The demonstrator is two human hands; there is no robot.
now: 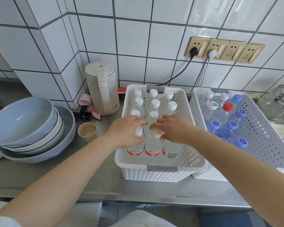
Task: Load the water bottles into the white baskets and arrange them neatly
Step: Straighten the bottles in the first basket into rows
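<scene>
A white perforated basket stands on the steel counter, filled with several upright clear bottles with white caps and red labels. My left hand reaches over its front left, fingers spread around the front-left bottle. My right hand hovers beside it, fingers curved over the front-middle bottle. Whether either hand truly grips is hard to tell. A second white basket to the right holds bottles with blue caps, one red cap and white caps.
Stacked grey-blue bowls sit at the left, with a beige cup next to them. A white kettle stands behind at the tiled wall, under plugged sockets. A glass jar stands at the far right.
</scene>
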